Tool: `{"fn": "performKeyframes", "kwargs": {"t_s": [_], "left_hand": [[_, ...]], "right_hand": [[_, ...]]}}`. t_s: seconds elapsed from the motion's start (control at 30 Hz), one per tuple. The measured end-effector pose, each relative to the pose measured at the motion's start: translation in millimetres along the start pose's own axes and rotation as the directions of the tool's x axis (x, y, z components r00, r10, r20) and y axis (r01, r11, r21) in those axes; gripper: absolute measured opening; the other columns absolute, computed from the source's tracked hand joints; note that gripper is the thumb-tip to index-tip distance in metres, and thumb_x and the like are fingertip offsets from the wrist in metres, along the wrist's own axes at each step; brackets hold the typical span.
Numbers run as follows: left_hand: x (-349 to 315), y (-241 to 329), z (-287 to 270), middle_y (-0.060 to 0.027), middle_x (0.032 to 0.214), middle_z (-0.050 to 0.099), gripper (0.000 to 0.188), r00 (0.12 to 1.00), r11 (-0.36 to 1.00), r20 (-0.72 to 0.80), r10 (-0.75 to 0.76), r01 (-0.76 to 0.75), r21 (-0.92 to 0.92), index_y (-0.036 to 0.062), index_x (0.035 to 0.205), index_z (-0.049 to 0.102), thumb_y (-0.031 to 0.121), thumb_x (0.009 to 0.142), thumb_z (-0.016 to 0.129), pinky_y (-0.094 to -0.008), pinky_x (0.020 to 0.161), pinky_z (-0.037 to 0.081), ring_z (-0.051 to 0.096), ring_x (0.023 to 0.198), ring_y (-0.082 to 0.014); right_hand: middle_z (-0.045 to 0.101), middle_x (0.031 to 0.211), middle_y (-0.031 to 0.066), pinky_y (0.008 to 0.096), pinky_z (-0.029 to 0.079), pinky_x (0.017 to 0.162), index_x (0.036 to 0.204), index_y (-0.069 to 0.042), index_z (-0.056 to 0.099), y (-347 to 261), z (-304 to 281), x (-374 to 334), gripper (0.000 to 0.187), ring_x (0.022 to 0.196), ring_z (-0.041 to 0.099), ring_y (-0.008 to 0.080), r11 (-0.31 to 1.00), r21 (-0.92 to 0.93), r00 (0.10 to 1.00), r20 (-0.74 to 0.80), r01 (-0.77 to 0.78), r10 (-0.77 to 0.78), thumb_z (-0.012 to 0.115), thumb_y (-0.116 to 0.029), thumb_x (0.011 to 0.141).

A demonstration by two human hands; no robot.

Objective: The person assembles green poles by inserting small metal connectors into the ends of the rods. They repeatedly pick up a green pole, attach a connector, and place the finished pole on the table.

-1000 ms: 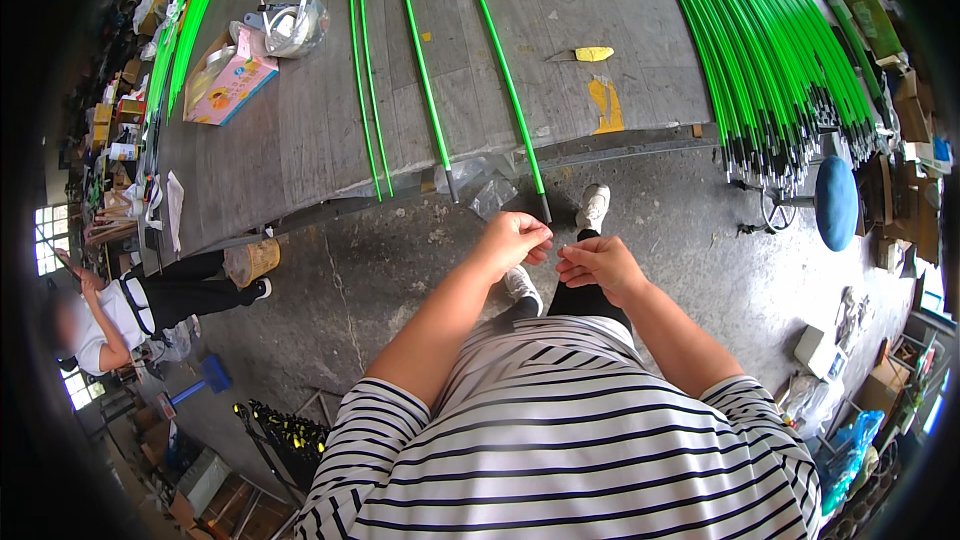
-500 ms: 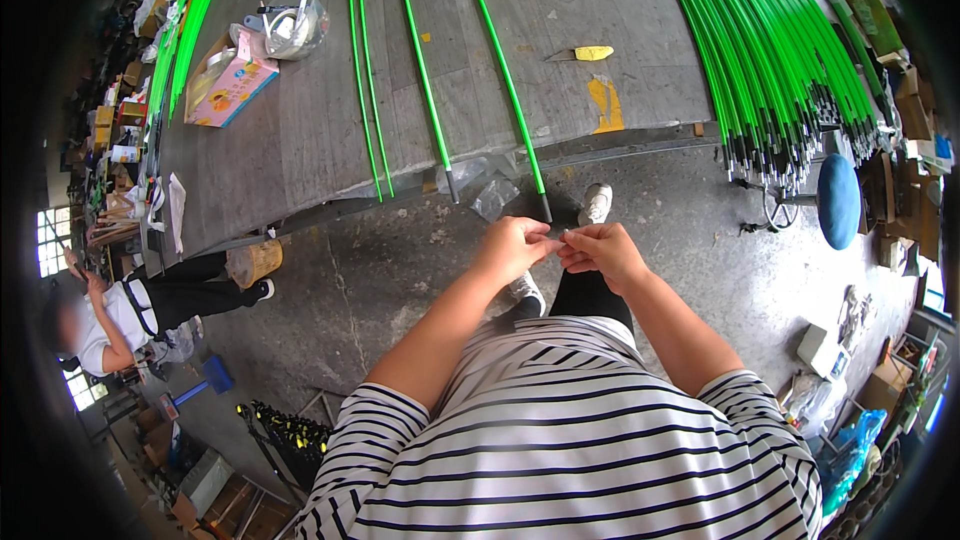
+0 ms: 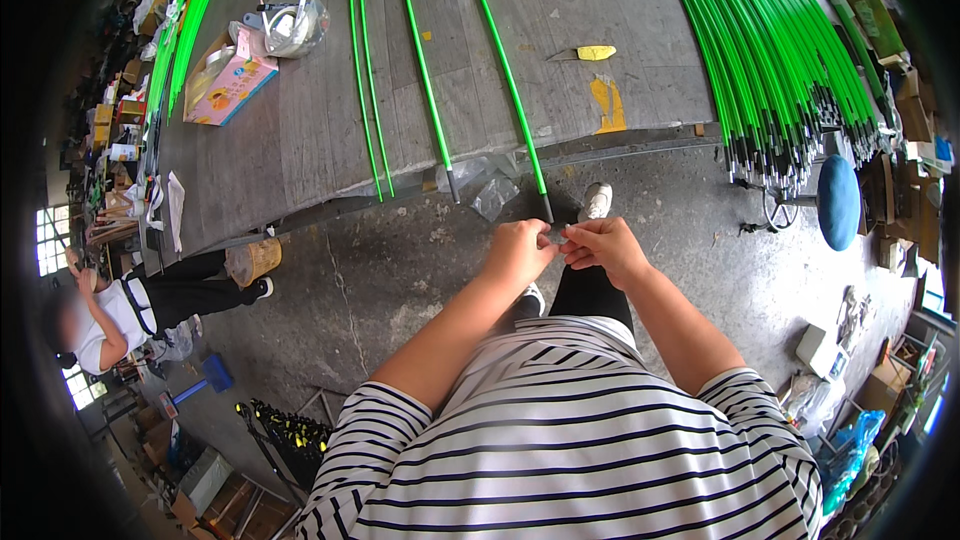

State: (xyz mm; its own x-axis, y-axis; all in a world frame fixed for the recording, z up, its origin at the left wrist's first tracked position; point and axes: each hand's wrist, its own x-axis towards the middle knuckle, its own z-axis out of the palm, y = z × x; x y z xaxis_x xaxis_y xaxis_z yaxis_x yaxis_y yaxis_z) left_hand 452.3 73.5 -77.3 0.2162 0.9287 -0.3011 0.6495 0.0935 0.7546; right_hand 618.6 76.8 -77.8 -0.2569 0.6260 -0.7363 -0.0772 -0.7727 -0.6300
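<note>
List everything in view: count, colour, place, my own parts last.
Table: one, grey, across the top
Loose rods: four, green, centre, near ends overhanging
Rod bundles: at least two, green, table's left and right
Box: one, pink, on table's left
Clear container: one, whitish contents, by the box
Small piece: one, yellow, right of the rods
Large patch: one, yellow, near table edge
Round seat: one, blue, right
Plastic sheet: one, blue, lower right
Co-worker: one, white top, dark trousers, far left
Stored clutter: countless, mixed colours, both sides
Shoes: two, white, near the hands
Striped top: one, white and dark, bottom centre
Left hand: one, bare, centre
Right hand: one, bare, centre, fingertips near the left's
</note>
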Motion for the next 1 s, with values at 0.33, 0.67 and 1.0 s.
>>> {"fn": "performKeyframes", "kwargs": {"t_s": [0.33, 0.67, 1.0], "left_hand": [[1.2, -10.5, 7.7, -0.0157, 0.068, 0.062, 0.017, 0.991, 0.996, -0.108, 0.084, -0.084, 0.005, -0.0019, 0.08, 0.063, 0.012, 0.069, 0.061, -0.0295, 0.058, 0.049, 0.062, 0.062, -0.0242], [4.6, 0.4, -0.6, -0.013, 0.073, 0.063, 0.018, 0.909, 0.771, 0.259, -0.326, 0.415, -0.483, -0.0053, 0.084, 0.061, 0.01, 0.08, 0.053, -0.0288, 0.053, 0.05, 0.061, 0.056, -0.0181], [1.5, -19.0, 17.1, -0.0101, 0.093, 0.06, 0.025, 0.824, 0.155, 0.533, -0.192, 0.562, -0.813, -0.0005, 0.096, 0.058, 0.02, 0.083, 0.054, -0.0297, 0.07, 0.047, 0.058, 0.083, -0.0171]], "right_hand": [[0.061, 0.075, 0.0124, 0.0257, 0.051, 0.057, 0.089, 0.005, 0.059, 1.1, -1.3, 1.7, 0.022, 0.062, 0.06, 0.0175, 1.0, -0.001, 1.0, -0.001, 0.01, -0.01, 0.056, -0.015, 0.081], [0.061, 0.075, 0.0117, 0.0254, 0.051, 0.056, 0.088, 0.004, 0.059, 1.2, 0.0, -2.2, 0.021, 0.061, 0.06, 0.0171, 1.0, -0.027, 1.0, -0.015, -0.006, 0.006, 0.055, -0.016, 0.081], [0.061, 0.074, 0.0089, 0.024, 0.05, 0.055, 0.087, 0.001, 0.06, 23.3, 10.1, -9.8, 0.021, 0.061, 0.06, 0.0144, 0.999, 0.018, 0.998, 0.054, -0.042, 0.041, 0.054, -0.018, 0.083]]}}
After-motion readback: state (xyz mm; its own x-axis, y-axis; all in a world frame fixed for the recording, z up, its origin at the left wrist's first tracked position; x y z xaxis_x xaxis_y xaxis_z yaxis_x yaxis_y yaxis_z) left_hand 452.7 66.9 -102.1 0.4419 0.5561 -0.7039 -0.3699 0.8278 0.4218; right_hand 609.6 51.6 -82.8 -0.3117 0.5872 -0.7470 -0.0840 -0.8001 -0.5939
